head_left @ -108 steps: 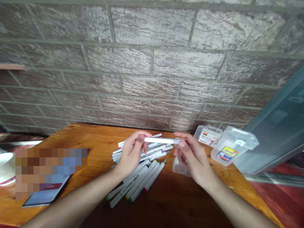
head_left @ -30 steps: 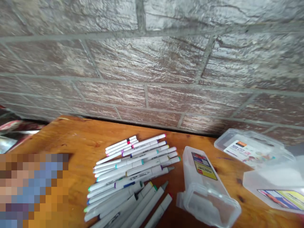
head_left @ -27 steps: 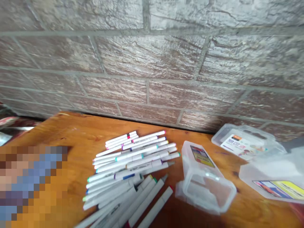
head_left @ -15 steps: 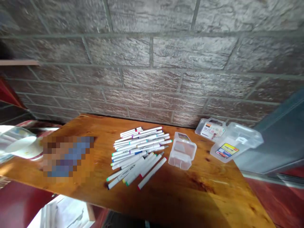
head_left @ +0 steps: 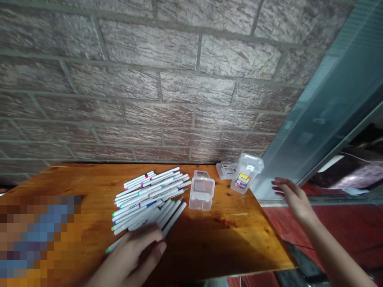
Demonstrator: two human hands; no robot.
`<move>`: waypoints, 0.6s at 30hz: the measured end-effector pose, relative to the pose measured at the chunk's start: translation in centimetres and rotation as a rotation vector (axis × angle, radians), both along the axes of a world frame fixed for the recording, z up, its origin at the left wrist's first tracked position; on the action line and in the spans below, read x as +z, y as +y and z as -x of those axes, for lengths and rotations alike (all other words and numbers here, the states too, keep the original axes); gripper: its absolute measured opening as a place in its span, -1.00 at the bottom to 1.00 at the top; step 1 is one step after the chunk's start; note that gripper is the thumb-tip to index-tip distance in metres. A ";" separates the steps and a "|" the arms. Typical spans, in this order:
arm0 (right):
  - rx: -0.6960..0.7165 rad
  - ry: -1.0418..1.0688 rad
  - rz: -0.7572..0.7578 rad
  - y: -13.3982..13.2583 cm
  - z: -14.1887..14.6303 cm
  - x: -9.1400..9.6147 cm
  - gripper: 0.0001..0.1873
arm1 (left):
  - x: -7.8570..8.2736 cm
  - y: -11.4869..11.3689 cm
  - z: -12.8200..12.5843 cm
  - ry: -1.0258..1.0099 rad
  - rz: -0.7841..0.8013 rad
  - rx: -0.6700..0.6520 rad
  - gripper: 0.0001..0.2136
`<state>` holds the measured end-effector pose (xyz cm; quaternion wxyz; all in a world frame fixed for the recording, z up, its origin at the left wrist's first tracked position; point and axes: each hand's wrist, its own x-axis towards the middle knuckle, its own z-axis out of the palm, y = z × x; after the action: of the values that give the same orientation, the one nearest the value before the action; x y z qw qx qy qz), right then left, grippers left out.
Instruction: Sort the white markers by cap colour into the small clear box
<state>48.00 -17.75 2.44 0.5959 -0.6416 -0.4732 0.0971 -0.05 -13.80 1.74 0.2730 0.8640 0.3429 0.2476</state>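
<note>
A heap of several white markers (head_left: 149, 195) with coloured caps lies on the wooden table (head_left: 215, 235). My left hand (head_left: 137, 249) lies flat over the near end of the heap, fingers stretched out and touching the markers. My right hand (head_left: 291, 195) hovers beyond the table's right edge, fingers apart and holding nothing. A clear plastic case (head_left: 202, 195) lies on its side just right of the markers.
Two more clear plastic containers (head_left: 245, 177) with labels stand at the table's back right corner. A brick wall (head_left: 149, 87) runs behind the table. A grey-green panel (head_left: 323, 115) leans at the right. The floor at right is red.
The view has pulled back and swung right. Both hands, out of sight half a second ago, have come into view: the left onto the markers, the right beside the table's edge.
</note>
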 end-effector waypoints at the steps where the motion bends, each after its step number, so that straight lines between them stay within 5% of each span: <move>1: 0.002 0.032 0.027 1.9 -0.3 -0.2 -0.65 | 0.3 0.8 -0.6 0.020 -0.020 -0.003 -0.75; 4: 0.128 0.031 0.075 6.1 0.3 -1.6 -0.37 | 0.3 2.5 -1.5 0.048 -0.047 -0.004 -0.79; 8: 0.238 0.040 0.151 8.4 1.5 -3.6 -0.07 | -0.4 3.2 -0.9 0.083 -0.009 0.011 -0.71; 18: 0.368 -0.050 0.205 11.6 2.9 -5.1 -0.26 | -1.5 4.1 -0.3 0.128 -0.006 -0.005 -0.71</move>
<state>45.08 -6.15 -2.62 0.4878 -0.6039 -0.5846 0.2358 0.21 -9.66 0.27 0.2485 0.8798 0.3567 0.1923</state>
